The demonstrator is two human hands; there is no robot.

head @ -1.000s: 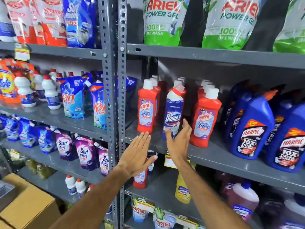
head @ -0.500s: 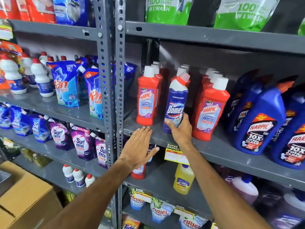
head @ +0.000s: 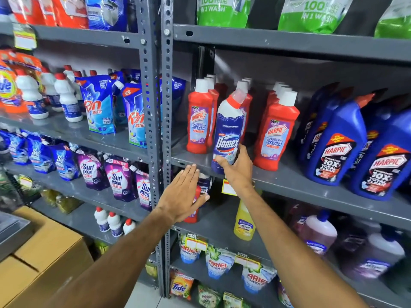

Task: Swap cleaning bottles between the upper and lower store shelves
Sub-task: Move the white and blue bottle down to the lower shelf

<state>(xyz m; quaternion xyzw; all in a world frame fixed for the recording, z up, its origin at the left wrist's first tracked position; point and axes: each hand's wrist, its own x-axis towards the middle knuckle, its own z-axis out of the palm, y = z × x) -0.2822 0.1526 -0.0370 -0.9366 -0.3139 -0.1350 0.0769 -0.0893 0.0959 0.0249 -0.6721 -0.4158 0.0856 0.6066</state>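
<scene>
Head view. The right hand (head: 236, 168) grasps the lower body of the Domex bottle (head: 228, 132), which stands at the front edge of the upper shelf (head: 311, 185), between two rows of red Harpic bottles (head: 199, 121). The left hand (head: 182, 194) is released, fingers flat and extended, just below the Domex bottle, in front of a red bottle (head: 193, 210) on the lower shelf (head: 213, 227). Blue Harpic bottles (head: 333, 147) stand well right of the Domex bottle

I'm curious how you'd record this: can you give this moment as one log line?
right hand: gripping Domex bottle | bottle: tilted, upper shelf | left hand: open, empty
</scene>
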